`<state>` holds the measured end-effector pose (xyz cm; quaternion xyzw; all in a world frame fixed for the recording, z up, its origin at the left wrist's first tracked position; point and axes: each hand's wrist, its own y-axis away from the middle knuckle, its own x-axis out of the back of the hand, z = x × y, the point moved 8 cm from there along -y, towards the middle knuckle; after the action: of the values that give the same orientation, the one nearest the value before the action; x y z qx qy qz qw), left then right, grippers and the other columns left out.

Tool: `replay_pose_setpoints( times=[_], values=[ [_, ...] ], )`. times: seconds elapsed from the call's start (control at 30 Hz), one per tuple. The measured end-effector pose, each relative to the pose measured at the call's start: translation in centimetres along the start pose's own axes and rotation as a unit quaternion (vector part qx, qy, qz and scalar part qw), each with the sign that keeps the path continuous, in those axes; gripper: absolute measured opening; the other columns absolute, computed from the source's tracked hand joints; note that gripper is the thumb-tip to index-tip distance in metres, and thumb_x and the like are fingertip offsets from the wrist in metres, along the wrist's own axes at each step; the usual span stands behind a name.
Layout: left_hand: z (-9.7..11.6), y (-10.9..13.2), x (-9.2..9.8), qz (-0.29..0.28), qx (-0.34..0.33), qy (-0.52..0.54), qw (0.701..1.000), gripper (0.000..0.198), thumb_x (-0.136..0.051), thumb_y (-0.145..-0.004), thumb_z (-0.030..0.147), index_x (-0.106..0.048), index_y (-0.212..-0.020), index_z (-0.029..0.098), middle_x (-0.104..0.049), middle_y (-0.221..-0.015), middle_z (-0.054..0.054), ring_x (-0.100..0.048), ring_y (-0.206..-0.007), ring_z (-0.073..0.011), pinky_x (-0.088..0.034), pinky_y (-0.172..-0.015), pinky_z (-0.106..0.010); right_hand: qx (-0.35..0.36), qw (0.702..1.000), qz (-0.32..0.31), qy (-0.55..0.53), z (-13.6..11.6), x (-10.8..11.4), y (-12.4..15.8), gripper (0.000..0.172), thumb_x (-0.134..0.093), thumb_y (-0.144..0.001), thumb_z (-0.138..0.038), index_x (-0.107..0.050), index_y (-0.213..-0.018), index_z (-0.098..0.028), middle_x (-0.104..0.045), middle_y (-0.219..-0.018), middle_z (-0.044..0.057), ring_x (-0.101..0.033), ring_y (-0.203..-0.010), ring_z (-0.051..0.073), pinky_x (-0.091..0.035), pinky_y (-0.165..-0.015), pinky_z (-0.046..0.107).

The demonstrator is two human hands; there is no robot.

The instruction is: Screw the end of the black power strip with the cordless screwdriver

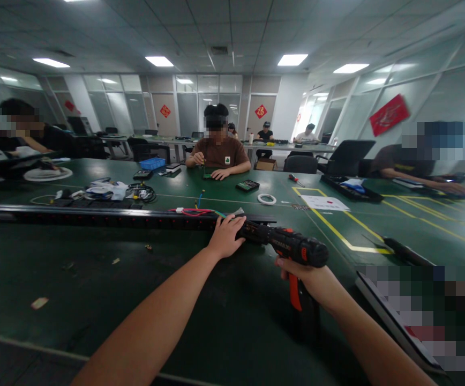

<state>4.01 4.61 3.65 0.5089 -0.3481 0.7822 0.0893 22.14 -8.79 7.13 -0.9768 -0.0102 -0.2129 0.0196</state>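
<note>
A black and orange cordless drill (pixel 297 247) is in my right hand (pixel 307 271), its fingers wrapped round the grip near the trigger. The drill lies nearly level, its front end pointing left at the right end of a long black rail (pixel 144 219). On that end of the rail rests my left hand (pixel 226 236), thumb and fingers apart, pressing on it from above. Red wires (pixel 192 211) with a white connector come out beside the left fingers. Whether the drill's bit touches a screw is hidden.
Tangled cables and bags (pixel 107 190) lie behind the rail. A white ring of tape (pixel 267 199), a paper sheet (pixel 324 202) and a black tool (pixel 405 250) sit to the right. Across the table a person (pixel 218 153) works on a small board. Scraps (pixel 39 303) lie at front left.
</note>
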Motion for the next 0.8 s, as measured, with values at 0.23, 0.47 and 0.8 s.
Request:
replay_pose_setpoints(
  times=[0.23,0.47,0.8],
  values=[
    [0.15,0.03,0.15,0.002,-0.003,-0.002,1.000,0.070,-0.063,-0.093,0.036,-0.036,-0.156,0.027,-0.048,-0.156,-0.007,-0.034,-0.146,-0.0299,-0.017,-0.122,-0.059,0.000,1.000,0.001,-0.004,0.12,-0.07,-0.05,0.028,-0.071,-0.078,-0.046,-0.066,-0.076,-0.019,-0.065,-0.065,0.002,-0.059,-0.065,0.021,-0.045,-0.067,0.035],
    [0.22,0.04,0.23,0.003,-0.002,-0.001,1.000,0.069,-0.063,-0.093,0.036,-0.036,-0.156,0.026,-0.049,-0.156,-0.007,-0.035,-0.146,-0.0301,-0.016,-0.122,-0.060,-0.002,1.000,-0.001,0.010,-0.02,-0.08,0.07,0.028,-0.072,-0.078,-0.046,-0.064,-0.071,-0.020,-0.062,-0.064,0.001,-0.058,-0.063,0.020,-0.044,-0.065,0.034],
    [0.07,0.00,-0.04,0.003,-0.001,0.004,1.000,0.070,-0.062,-0.093,0.036,-0.035,-0.157,0.028,-0.048,-0.157,-0.006,-0.033,-0.147,-0.0294,-0.015,-0.123,-0.059,-0.002,1.000,-0.006,0.005,0.51,-0.10,-0.10,0.027,-0.072,-0.080,-0.047,-0.065,-0.078,-0.020,-0.063,-0.065,0.000,-0.060,-0.065,0.021,-0.047,-0.066,0.035]
  ],
)
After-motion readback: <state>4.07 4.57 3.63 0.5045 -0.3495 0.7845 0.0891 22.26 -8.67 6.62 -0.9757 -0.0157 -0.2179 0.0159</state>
